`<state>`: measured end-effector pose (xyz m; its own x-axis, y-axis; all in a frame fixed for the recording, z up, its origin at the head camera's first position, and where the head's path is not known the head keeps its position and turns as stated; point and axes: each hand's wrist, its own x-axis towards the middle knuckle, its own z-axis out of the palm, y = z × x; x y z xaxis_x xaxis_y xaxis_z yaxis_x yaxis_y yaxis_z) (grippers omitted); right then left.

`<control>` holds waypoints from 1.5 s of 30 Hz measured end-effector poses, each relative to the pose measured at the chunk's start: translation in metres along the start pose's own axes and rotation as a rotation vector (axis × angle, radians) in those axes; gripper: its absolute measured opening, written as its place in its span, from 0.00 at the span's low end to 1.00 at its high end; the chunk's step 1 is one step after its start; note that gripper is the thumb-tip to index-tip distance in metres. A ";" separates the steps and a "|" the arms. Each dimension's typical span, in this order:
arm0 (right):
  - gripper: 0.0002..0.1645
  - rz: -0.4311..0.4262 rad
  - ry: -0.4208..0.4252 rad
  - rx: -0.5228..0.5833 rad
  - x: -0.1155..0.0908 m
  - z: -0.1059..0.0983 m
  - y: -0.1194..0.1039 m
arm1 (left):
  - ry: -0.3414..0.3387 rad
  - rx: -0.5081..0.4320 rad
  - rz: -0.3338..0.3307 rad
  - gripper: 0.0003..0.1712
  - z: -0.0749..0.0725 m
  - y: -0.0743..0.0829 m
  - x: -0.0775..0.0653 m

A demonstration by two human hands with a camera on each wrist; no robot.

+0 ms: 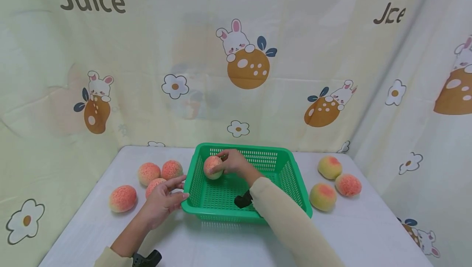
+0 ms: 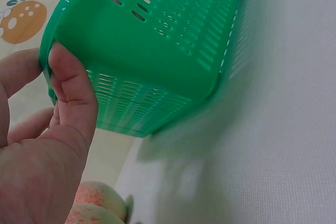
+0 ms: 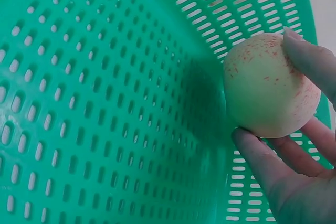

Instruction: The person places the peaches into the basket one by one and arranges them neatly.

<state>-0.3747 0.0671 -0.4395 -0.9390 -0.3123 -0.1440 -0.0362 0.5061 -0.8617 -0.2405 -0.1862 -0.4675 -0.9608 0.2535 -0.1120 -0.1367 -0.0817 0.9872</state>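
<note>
A green plastic basket (image 1: 243,216) with slotted sides stands on the white table. Inside it, at the left end, my right hand (image 1: 236,163) holds a pink-speckled peach (image 1: 212,167) between thumb and fingers. The right wrist view shows that peach (image 3: 268,87) close to the slotted wall, its underside pale green-yellow. My left hand (image 1: 164,202) pinches the basket's left rim; in the left wrist view the thumb (image 2: 71,72) lies on the near side of the rim, with fingers on the other side.
Several pink peaches (image 1: 123,198) lie left of the basket, partly behind the left hand. To the right sit two yellow-green peaches (image 1: 323,197) with red blush and one pink peach (image 1: 348,185). A printed curtain (image 1: 295,21) hangs behind the table (image 1: 206,246).
</note>
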 end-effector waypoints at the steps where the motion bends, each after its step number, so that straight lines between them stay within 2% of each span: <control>1: 0.37 0.000 0.004 -0.009 0.000 0.001 0.000 | 0.000 -0.001 0.000 0.42 0.000 0.000 0.000; 14: 0.39 0.015 0.043 -0.100 0.002 0.008 -0.001 | -0.028 -0.022 0.027 0.42 0.000 0.000 0.001; 26: 0.40 0.081 0.054 -0.093 0.003 0.010 -0.002 | -0.026 -0.014 0.017 0.42 0.001 0.001 0.000; 36: 0.41 0.076 0.055 -0.103 0.003 0.009 0.000 | -0.009 0.001 0.004 0.42 0.001 0.002 0.000; 45: 0.41 0.076 0.015 -0.083 -0.004 0.005 -0.004 | -0.011 0.002 0.008 0.42 0.001 0.002 -0.001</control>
<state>-0.3691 0.0625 -0.4381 -0.9452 -0.2588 -0.1993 0.0074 0.5929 -0.8052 -0.2394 -0.1854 -0.4657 -0.9590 0.2639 -0.1030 -0.1286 -0.0814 0.9884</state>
